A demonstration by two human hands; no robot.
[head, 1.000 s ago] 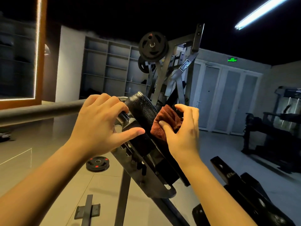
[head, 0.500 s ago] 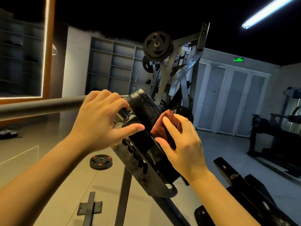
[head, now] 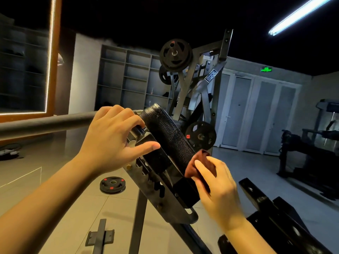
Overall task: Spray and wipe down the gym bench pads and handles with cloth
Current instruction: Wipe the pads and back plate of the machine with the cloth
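Your left hand [head: 113, 138] grips the bench frame [head: 176, 215], thumb stretched out; your right hand [head: 218, 189], lower, pinches the cloth [head: 190, 167]; both forearms reach forward.

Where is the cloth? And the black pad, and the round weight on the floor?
cloth [head: 200, 156]: head view, on its upper fold.
black pad [head: 166, 132]: head view, on the middle of its bumpy face.
round weight [head: 112, 182]: head view, on its centre hub.

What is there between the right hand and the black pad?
In the head view, a reddish-brown cloth lies there; the right hand holds it against the black pad.
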